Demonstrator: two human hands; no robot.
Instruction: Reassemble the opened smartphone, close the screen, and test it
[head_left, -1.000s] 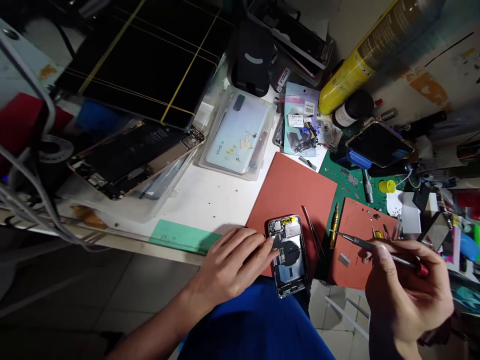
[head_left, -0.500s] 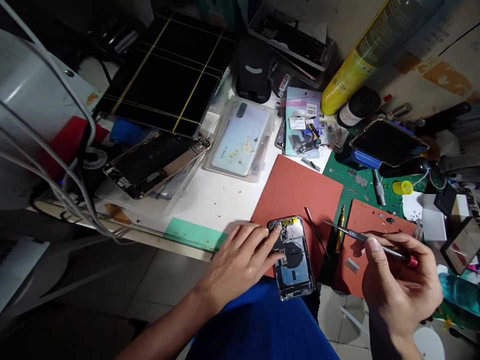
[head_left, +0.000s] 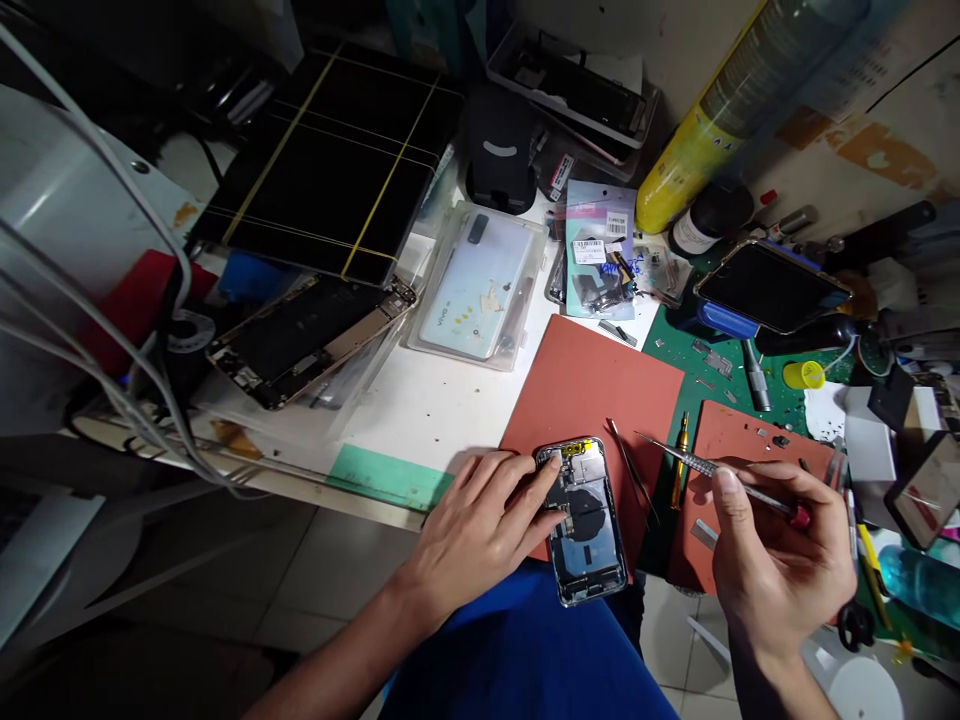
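Note:
An opened phone [head_left: 586,525] with its insides bare lies on a red mat [head_left: 592,395] at the bench's front edge. My left hand [head_left: 480,525] rests beside it, fingers spread, fingertips touching its left side and top corner. My right hand [head_left: 776,565] is closed round a thin screwdriver [head_left: 712,470] with a red end. Its tip points left and hovers to the right of the phone. Tweezers [head_left: 628,470] lie on the mat between phone and screwdriver tip.
A second red mat [head_left: 739,440] with small parts lies right, beside a yellow-handled tool [head_left: 680,455]. Behind are a white phone back in a clear tray [head_left: 480,290], a parts bag [head_left: 600,255], a yellow canister [head_left: 720,120], a dark screen [head_left: 772,290], a gutted tablet [head_left: 300,340] and cables [head_left: 112,340].
The view has swung right, then settled. My right hand with the screwdriver has drifted left toward the phone. My left hand's fingers have slid further onto the phone's top corner.

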